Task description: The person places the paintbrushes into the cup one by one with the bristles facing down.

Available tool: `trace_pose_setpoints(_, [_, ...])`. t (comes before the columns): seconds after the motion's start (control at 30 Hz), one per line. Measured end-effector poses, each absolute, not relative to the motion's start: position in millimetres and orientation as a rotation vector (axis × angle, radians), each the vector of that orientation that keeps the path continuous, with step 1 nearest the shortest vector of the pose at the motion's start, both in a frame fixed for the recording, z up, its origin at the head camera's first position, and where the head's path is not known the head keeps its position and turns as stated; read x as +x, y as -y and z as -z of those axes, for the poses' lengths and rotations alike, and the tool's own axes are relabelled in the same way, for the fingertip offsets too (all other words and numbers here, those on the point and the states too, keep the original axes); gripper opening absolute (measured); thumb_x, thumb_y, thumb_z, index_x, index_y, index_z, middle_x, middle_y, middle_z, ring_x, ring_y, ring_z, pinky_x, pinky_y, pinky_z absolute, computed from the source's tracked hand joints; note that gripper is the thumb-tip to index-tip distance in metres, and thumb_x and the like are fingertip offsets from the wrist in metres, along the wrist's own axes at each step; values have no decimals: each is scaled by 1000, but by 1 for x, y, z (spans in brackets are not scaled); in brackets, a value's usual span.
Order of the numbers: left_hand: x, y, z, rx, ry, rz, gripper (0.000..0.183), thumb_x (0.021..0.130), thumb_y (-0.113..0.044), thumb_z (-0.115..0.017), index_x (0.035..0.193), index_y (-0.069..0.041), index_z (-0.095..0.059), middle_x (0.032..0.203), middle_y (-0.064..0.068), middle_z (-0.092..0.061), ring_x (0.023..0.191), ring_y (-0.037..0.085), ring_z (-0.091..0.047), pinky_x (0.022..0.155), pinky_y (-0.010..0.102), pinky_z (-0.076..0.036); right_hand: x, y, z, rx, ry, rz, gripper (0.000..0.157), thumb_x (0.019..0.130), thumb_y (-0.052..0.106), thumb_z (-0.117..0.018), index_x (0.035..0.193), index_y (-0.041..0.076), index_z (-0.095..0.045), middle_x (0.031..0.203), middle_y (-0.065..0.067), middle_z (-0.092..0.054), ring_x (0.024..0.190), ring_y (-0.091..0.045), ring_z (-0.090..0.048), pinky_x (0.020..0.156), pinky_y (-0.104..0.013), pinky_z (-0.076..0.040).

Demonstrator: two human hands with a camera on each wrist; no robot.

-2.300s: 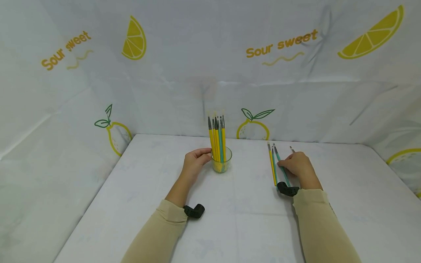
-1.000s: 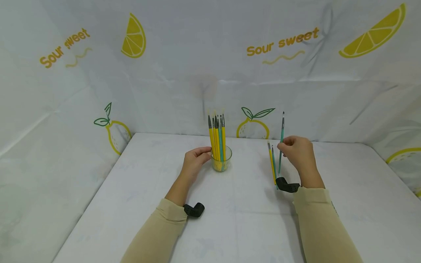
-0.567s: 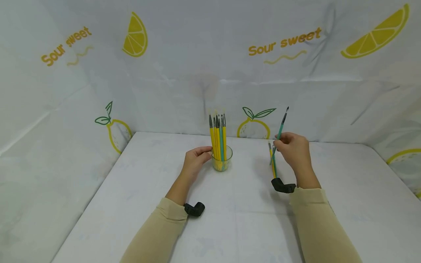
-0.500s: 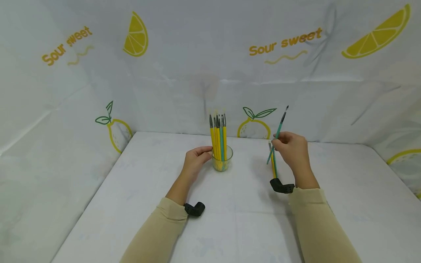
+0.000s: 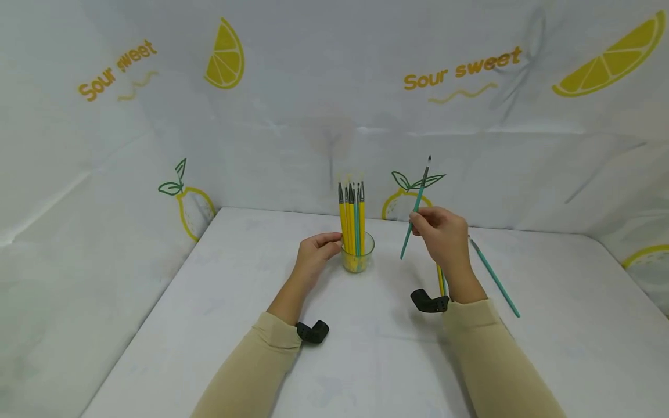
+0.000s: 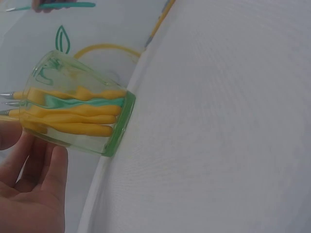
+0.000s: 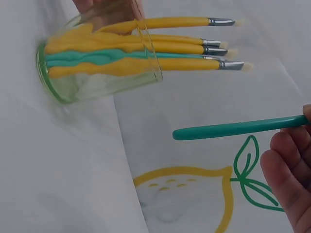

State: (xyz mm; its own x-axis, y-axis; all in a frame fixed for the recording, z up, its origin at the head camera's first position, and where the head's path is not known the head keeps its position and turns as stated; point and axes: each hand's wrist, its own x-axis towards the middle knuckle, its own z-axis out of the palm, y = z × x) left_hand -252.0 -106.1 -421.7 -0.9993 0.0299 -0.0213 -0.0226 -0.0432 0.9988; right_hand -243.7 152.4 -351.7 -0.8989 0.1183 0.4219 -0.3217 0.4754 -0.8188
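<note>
In the head view, my right hand (image 5: 444,238) pinches a teal paintbrush (image 5: 420,197) between thumb and fingers, bristles up and leaning right. The brush is off the table, to the right of a clear glass cup (image 5: 369,249). Inside that cup stand several yellow paintbrushes (image 5: 343,219) and teal ones, bristles upward. My left hand (image 5: 312,258) holds the cup by its left side near the rim, thumb and fingers against the glass (image 6: 73,73) in the left wrist view. The right wrist view shows the held brush's rounded handle end (image 7: 194,133) pointing toward the cup.
Right of my right forearm a teal paintbrush (image 5: 493,276) lies on the white table (image 5: 355,360). A yellow paintbrush (image 5: 440,280) and a teal one beside it lie partly hidden behind my right wrist. A lemon-printed white curtain (image 5: 292,145) hangs behind the table.
My right hand has picked the teal paintbrush up off the table, turned it upright and carried it left toward the cup. The left hand has stayed at the cup.
</note>
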Motion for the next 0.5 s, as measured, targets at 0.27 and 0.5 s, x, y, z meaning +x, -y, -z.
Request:
trace_pose_setpoints(0.27, [-252,105,423,17,-2144,-2254,27,89,-12,-66,114,-3,-72,116,8,-69,109,15,-62,96,30,-52,-256,-122,346,317,2177,-1507,29,93,27,-68,100,-1,-73,89,-16,-72,70,-8,-67,68,-18,-57])
trace_pose_setpoints(0.5, [-252,106,423,27,-2137,-2261,27,89,-12,-66,114,-2,-71,116,8,-69,107,15,-62,95,30,-52,-268,-104,356,328,2273,-1439,29,93,32,-67,100,4,-74,87,-10,-73,72,-10,-66,66,-20,-55])
